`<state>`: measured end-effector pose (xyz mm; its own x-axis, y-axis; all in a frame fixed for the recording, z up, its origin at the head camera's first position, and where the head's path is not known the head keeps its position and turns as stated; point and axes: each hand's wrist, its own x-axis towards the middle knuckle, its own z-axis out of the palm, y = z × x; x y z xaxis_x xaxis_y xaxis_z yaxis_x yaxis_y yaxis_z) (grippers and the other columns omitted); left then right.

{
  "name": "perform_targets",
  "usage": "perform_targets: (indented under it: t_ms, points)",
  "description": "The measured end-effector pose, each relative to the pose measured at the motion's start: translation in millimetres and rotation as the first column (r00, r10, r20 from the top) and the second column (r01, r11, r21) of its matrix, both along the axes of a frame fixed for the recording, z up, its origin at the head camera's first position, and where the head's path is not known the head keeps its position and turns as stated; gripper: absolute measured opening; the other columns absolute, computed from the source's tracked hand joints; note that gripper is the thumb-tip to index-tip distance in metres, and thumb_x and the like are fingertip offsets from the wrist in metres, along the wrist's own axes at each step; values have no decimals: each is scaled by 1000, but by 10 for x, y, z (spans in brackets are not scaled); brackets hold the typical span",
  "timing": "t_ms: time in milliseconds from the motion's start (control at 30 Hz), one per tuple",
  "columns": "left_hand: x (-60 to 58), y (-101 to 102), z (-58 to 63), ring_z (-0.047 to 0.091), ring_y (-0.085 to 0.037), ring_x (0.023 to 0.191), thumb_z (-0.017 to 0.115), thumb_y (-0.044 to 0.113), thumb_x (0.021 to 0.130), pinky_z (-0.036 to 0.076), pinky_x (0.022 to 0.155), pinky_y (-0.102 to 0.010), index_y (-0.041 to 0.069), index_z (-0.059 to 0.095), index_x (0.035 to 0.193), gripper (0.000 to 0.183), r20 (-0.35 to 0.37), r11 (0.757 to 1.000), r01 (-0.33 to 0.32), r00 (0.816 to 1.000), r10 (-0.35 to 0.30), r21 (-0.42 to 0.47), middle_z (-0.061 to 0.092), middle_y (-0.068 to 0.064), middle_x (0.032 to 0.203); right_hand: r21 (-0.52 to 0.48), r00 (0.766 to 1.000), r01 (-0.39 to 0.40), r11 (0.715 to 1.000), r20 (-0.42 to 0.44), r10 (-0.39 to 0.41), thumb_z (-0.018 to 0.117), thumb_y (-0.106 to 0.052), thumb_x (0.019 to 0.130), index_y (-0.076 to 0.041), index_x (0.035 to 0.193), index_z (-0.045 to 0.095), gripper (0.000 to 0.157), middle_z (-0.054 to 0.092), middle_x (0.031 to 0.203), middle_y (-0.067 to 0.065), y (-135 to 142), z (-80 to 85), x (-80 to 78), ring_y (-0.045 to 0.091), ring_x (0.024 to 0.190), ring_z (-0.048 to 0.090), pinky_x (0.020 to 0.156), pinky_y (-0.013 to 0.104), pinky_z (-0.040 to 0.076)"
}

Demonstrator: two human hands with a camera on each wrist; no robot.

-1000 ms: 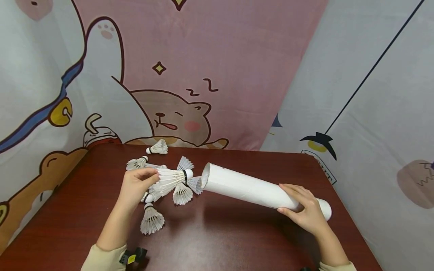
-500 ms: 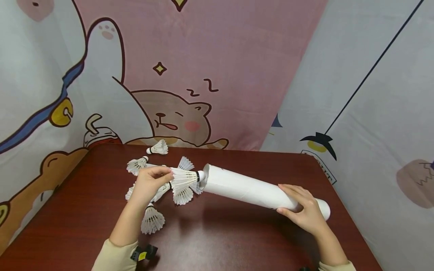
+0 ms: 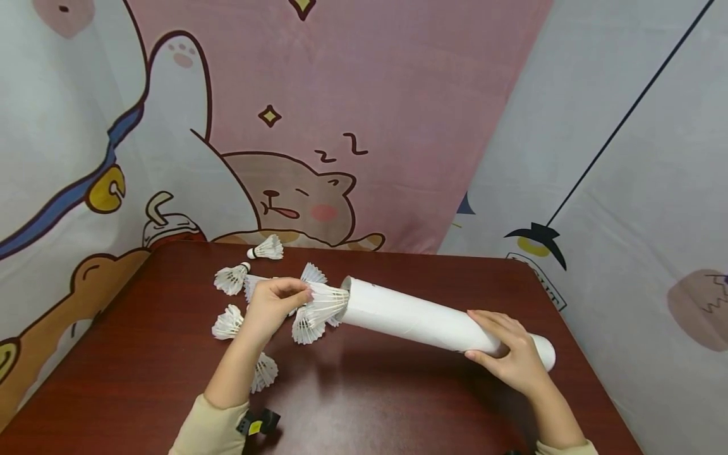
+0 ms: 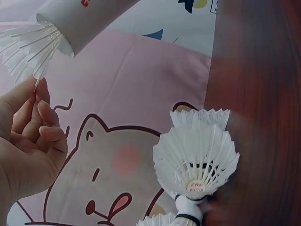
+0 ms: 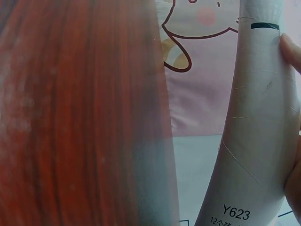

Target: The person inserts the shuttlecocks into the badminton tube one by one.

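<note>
A white shuttlecock (image 3: 327,301) sits with its cork end inside the mouth of a white tube (image 3: 415,313); its feather skirt sticks out to the left. My left hand (image 3: 275,306) pinches the edge of that skirt between thumb and fingertips, which the left wrist view shows close up on the feathers (image 4: 33,49). Around the far end of the tube curls my right hand (image 3: 509,347), holding it tilted above the table. In the right wrist view the tube (image 5: 256,117) bears the print "Y623". The cork of the pinched shuttlecock is hidden inside the tube.
On the dark red table (image 3: 387,398) lie several loose shuttlecocks, among them one at the back (image 3: 267,247), one at the left (image 3: 229,322) and one by my left forearm (image 3: 264,371). A patterned cloth (image 3: 398,126) hangs behind the table.
My left hand has moved right with the shuttlecock, whose cork has passed from outside the tube into its mouth. The right hand and tube have stayed nearly still.
</note>
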<state>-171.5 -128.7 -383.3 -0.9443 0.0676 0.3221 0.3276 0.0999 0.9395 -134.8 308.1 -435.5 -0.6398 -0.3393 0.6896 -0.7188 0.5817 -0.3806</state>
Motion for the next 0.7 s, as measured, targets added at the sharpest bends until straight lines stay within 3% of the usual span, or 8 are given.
perform_targets:
  t_ms: [333,700]
  points:
    - [5,179,-13,61,-10,69,73,-3,80,49,64,-24,-9,70,88,11,13,1000,15,1000,-15,18,69,-5,77,-4,1000,-13,1000,-5,13,90,-22,62,-6,124,64,70,63,120,8,-7,-15,-12,15,109,54,93,24,31]
    - [1,281,-56,59,-8,76,72,-11,78,48,68,-20,-12,69,86,9,-70,998,20,997,-15,67,68,-16,84,-3,1000,-23,1000,-8,23,90,-23,61,-5,123,64,70,63,119,9,-24,-30,-18,15,109,54,92,24,31]
